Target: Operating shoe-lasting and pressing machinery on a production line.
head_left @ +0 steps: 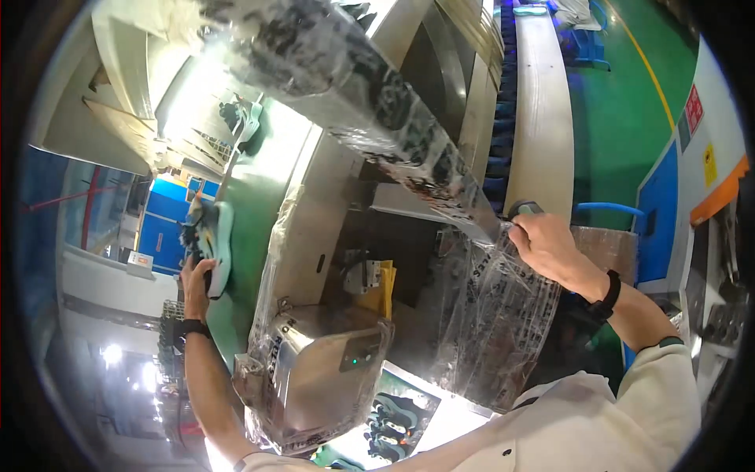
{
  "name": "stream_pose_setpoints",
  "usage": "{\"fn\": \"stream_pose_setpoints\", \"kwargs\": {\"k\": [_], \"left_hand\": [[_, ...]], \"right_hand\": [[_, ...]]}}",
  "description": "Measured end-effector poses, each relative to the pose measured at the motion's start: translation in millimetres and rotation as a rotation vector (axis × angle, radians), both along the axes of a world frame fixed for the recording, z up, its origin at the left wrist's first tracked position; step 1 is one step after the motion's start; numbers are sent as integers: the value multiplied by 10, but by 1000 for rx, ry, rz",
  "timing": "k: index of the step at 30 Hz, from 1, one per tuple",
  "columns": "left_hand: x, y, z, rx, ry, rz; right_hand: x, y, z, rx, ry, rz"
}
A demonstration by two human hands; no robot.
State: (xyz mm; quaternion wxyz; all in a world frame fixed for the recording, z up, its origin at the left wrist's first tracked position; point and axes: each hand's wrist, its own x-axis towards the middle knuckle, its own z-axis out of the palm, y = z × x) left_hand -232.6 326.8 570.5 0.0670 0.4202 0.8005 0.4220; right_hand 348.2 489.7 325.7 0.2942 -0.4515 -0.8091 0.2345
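My left hand (197, 285) is closed around the heel end of a sneaker (219, 240) with a pale teal sole and dark laces, at the green conveyor belt (250, 259) on the left. My right hand (545, 245) is closed at the near end of the white belt (543, 118), beside a plastic-wrapped beam. From its fingers juts a dark, rounded thing (525, 208) with a greyish top; the rest of it is hidden, so its kind does not show. A second sneaker (248, 126) lies farther along the green belt, under bright light.
The plastic-wrapped beam (377, 102) slants across between my arms. A wrapped metal box (322, 370) with a green light stands between them, nearer me. Several shoes (387, 425) show on a surface below. Right of the white belt are a blue tube (609, 208) and green floor (621, 118).
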Motion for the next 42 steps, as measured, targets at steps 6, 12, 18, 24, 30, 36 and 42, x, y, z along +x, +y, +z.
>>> {"fn": "stream_pose_setpoints", "kwargs": {"k": [6, 12, 18, 24, 30, 36, 42], "left_hand": [[1100, 405, 46, -229, 491, 35], [2554, -85, 439, -108, 503, -36], [3802, -801, -267, -67, 77, -317], [4338, -750, -1379, -252, 203, -591], [4127, -795, -1958, -166, 425, -564], [4288, -914, -2234, 143, 486, -382], [4179, -943, -2458, 346, 375, -327]], "right_hand": [[29, 17, -162, 85, 84, 5], [17, 31, -177, 76, 110, 57], [147, -105, -86, 236, 456, 37], [374, -164, 22, -545, 967, 496], [368, -563, 667, -721, 549, 916], [44, -962, 1181, 101, -387, 901], [-8, -1045, 970, 180, -311, 713]]}}
